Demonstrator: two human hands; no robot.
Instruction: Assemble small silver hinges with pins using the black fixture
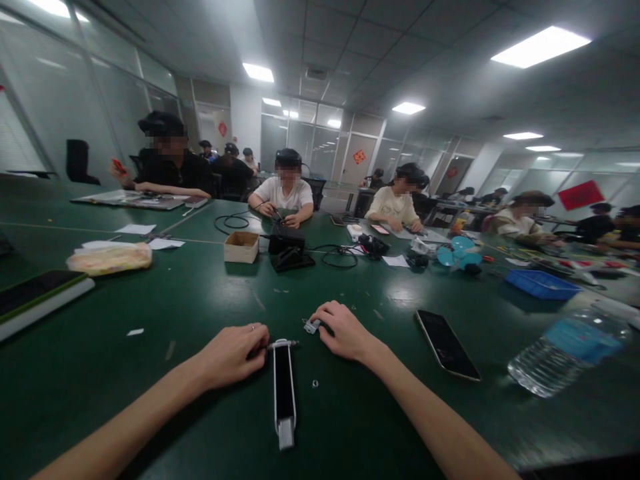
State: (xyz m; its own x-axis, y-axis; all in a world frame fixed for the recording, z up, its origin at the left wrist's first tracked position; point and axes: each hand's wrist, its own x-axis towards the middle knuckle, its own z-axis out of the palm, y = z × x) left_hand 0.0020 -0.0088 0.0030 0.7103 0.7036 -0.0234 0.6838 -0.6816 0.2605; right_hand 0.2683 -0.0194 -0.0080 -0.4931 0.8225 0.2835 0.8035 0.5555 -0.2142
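On the green table, straight in front of me, lies a long black-and-white part [285, 387] with a thin metal rod [295, 343] across its far end. My left hand [243, 357] is closed at the left end of that rod, its fingers curled. Further right, my right hand [343, 330] has its fingers bent round a small silvery metal piece [312, 326], close to the tabletop. A small nut-like ring [315, 383] lies on the table right of the long part, apart from both hands.
A smartphone [447, 343] and a water bottle [567, 350] lie at the right, with a blue tray [543, 285] behind them. A small cardboard box [241, 247] and a black device [287, 241] with cables stand ahead. Several people sit across the table.
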